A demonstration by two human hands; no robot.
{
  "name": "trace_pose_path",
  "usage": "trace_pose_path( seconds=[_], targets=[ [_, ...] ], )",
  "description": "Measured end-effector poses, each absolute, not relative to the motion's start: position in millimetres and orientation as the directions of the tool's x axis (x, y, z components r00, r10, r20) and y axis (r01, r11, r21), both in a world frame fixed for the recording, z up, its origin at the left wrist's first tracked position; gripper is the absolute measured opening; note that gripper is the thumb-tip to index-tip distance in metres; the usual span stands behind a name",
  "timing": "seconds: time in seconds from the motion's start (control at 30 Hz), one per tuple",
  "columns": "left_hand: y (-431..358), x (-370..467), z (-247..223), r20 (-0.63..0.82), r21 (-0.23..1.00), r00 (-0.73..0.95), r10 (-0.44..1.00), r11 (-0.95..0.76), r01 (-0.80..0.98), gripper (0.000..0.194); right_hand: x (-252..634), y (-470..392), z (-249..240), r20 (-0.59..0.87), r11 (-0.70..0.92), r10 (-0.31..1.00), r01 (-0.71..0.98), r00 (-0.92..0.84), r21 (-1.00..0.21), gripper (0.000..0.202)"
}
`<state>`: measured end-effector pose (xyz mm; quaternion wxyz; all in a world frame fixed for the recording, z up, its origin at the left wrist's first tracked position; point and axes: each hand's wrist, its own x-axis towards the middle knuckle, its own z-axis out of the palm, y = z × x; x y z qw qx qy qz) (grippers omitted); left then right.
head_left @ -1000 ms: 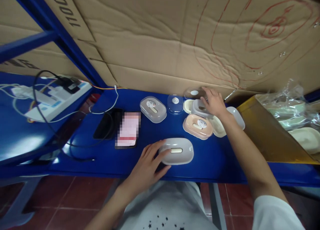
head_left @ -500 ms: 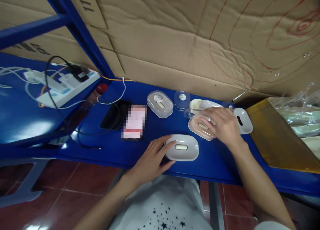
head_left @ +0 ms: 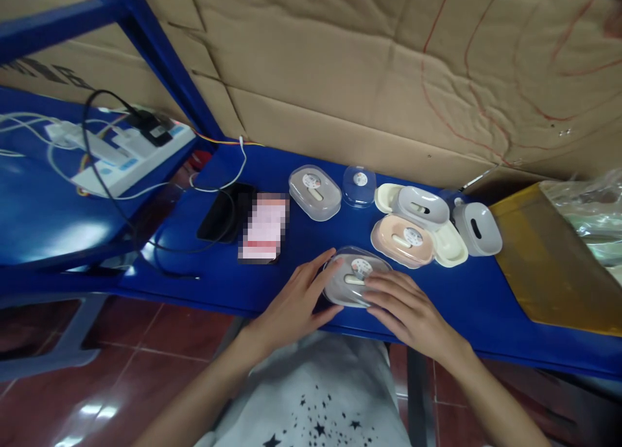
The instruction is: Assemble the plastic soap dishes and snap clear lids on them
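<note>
A grey soap box (head_left: 344, 290) with a cream slot piece sits near the table's front edge, and a clear lid (head_left: 362, 269) with a round sticker now covers it. My left hand (head_left: 302, 298) grips the box's left side, its fingers over the rim and its thumb at the front. On the right, my right hand (head_left: 413, 308) has its fingers bent over the lid and its thumb low at the front edge. Just behind lies a peach soap box (head_left: 389, 233) under its own clear lid, beside cream trays (head_left: 451, 245) and a grey dish (head_left: 427, 204).
Another lidded grey box (head_left: 315, 191) and a loose clear lid (head_left: 359, 191) stand at the back. A grey dish with a slot (head_left: 479, 230) leans near a brown carton (head_left: 549, 265). To the left are two phones (head_left: 265, 230), cables and a power strip (head_left: 116, 168).
My right hand has come left and towards me from above the peach box, bringing the clear lid onto the grey box. My left hand has stayed at the box's left side.
</note>
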<state>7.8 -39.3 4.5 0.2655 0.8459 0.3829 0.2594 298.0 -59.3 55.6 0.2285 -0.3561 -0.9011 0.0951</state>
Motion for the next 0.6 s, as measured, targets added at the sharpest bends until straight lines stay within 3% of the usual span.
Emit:
trace_pose_path(
  seconds=[0.17, 0.33, 0.47, 0.6],
  targets=[
    [-38, 6, 3, 0.208, 0.684, 0.575, 0.791, -0.538, 0.493, 0.089, 296, -66, 49, 0.37, 0.734, 0.677, 0.55, -0.637, -0.397, 0.033],
    [-36, 5, 4, 0.178, 0.756, 0.569, 0.803, -0.482, 0.443, 0.089, 293, -64, 52, 0.305, 0.751, 0.643, 0.5, -0.702, -0.432, 0.042],
    [-35, 4, 4, 0.191, 0.767, 0.573, 0.797, -0.486, 0.42, 0.083, 291, -64, 47, 0.298, 0.743, 0.658, 0.53, -0.692, -0.409, 0.039],
    [-33, 4, 3, 0.186, 0.761, 0.574, 0.797, -0.487, 0.429, 0.082, 285, -64, 42, 0.301, 0.714, 0.699, 0.611, -0.648, -0.343, 0.054]
  ],
)
